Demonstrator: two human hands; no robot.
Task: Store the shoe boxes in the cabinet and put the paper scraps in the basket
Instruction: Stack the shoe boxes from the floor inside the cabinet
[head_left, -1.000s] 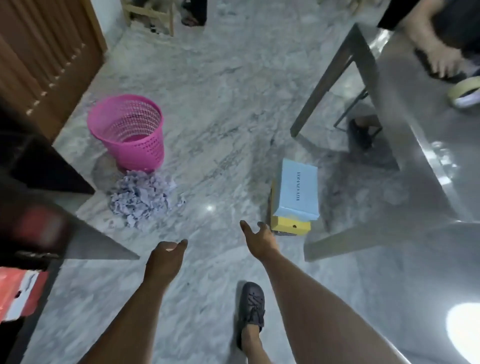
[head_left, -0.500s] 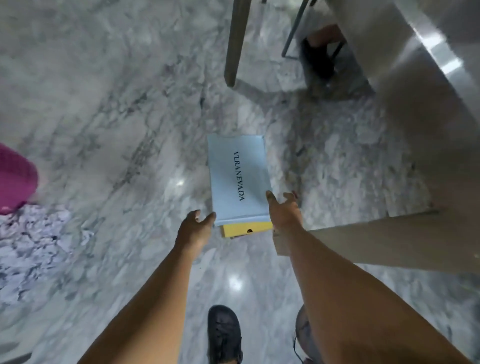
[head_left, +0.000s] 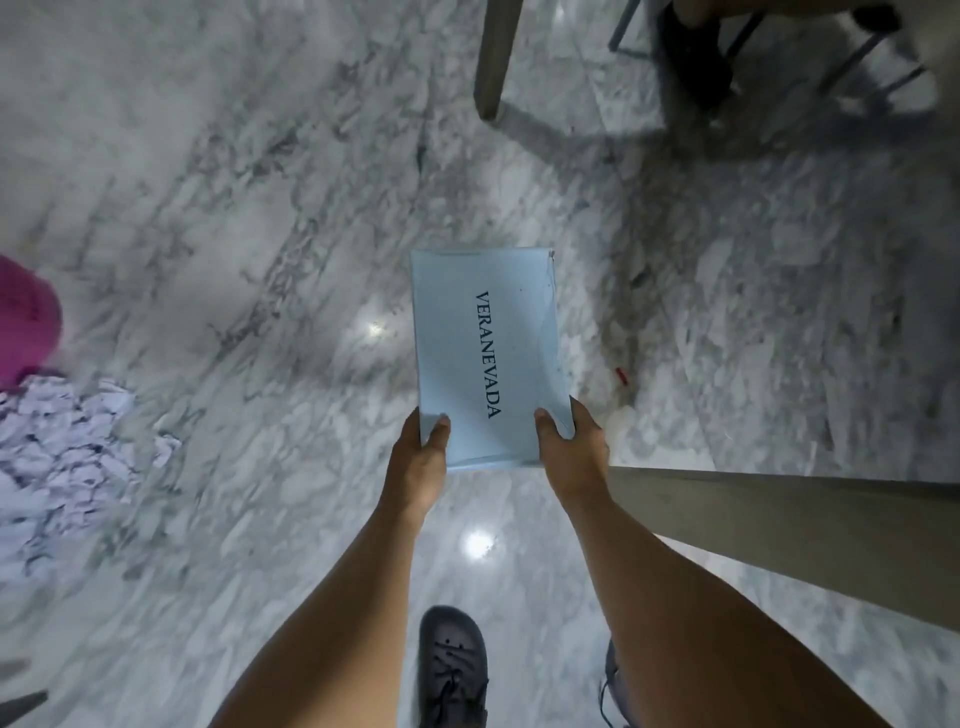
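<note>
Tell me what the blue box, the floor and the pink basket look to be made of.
Blue shoe box: matte cardboard, likely; creased lid, frayed corner. Floor: polished marble or marble-look tile; grey veining, mirrored lamp glare. Pink basket: probably plastic, judging by its bright uniform colour; too blurred for finish.

Pink basket (head_left: 23, 317): left frame edge is cutting it, only a blurred side showing. Paper scraps (head_left: 57, 441) are smearing with motion, pile running off the left edge. Light blue shoe box (head_left: 485, 358) is hiding whatever lies beneath it; both hands' fingers are tucking under its near corners, unseen. Dark shoe (head_left: 452, 670) cropped at bottom edge.
</note>
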